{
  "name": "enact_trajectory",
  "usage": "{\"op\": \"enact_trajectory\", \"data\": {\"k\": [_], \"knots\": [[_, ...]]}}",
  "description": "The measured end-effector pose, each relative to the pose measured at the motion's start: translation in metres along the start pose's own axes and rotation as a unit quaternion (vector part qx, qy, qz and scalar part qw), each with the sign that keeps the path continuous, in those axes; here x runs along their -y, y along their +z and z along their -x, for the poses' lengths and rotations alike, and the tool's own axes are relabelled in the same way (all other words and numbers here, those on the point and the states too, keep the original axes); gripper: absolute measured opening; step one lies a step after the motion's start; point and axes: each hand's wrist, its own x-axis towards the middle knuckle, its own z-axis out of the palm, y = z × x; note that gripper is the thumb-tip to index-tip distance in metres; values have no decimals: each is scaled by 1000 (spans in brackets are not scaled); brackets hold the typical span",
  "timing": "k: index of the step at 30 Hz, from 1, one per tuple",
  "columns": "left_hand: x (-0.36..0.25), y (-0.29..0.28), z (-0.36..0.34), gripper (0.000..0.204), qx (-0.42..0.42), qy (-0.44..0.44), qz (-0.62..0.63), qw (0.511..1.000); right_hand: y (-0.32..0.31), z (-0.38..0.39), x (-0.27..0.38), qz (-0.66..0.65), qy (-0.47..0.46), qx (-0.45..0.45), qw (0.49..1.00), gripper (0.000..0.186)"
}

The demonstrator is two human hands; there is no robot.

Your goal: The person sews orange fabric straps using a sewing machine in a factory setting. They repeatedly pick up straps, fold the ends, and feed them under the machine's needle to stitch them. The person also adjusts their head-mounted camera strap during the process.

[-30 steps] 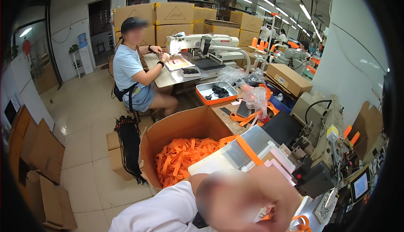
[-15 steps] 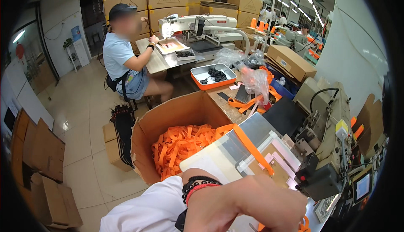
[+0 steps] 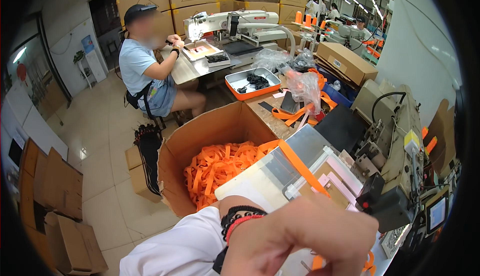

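Observation:
My left hand (image 3: 305, 228) reaches in from the lower left, with a white sleeve and black and red bracelets at the wrist. Its fingers bend downward, and the fingertips are hidden at the lower edge. Orange strap (image 3: 369, 265) shows beside and below these fingers. Another orange strap (image 3: 300, 165) runs from the cardboard box (image 3: 200, 126), across the clear plate of a sewing machine (image 3: 385, 151), and disappears behind my hand. Inside the box lies a tangled heap of orange straps (image 3: 220, 171). My right hand is out of view.
Beyond the box, a person (image 3: 145, 66) sits at another sewing machine (image 3: 235, 23). An orange-rimmed tray (image 3: 252, 83) holds black cords. Plastic bags and an open carton (image 3: 347, 61) lie along the bench. A small screen (image 3: 436, 213) stands at right; cartons sit on the left floor.
My left hand has shifted slightly right within the picture, and the view has tilted a little. The seated person's hands have come together near their machine.

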Motion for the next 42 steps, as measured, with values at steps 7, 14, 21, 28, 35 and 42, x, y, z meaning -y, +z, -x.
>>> {"op": "enact_trajectory", "data": {"k": [7,14,21,28,35,42], "knots": [[-3,-17,-26,27,263,26,320,910,2,2,4,30,-49,-2,998,24],[-18,16,-12,21,161,99,224,956,2,-9,12,51,71,20,996,24],[-15,27,-12,20,156,84,199,964,0,-3,13,27,44,50,997,25],[-3,21,-18,21,257,24,139,956,-1,-2,8,21,34,55,998,29],[1,27,-18,19,326,-79,127,933,-2,-5,5,8,22,61,998,29],[17,22,-6,21,403,-92,169,895,-5,5,0,45,21,-17,999,23]]}}
